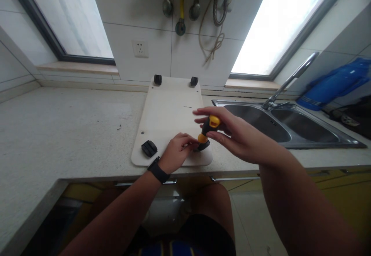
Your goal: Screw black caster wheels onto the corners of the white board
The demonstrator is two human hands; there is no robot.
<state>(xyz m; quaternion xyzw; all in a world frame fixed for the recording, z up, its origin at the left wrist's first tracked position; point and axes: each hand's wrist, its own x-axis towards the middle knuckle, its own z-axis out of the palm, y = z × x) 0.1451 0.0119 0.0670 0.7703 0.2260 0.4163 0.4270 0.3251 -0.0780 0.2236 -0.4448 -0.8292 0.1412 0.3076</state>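
Four casters [149,148] sit on the white board [171,105] on the table [69,124]: three apparently mounted, the near-right caster [204,145] seemingly unfinished, left hand [177,152] bunched beside it, hold unclear, right hand [236,134] grasping a screwdriver [213,122].

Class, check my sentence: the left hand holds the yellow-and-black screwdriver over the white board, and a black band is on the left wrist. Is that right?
Not quite: the head view shows the yellow-and-black screwdriver in the right hand, not the left hand. It is over the white board, and the black band is on the left wrist.
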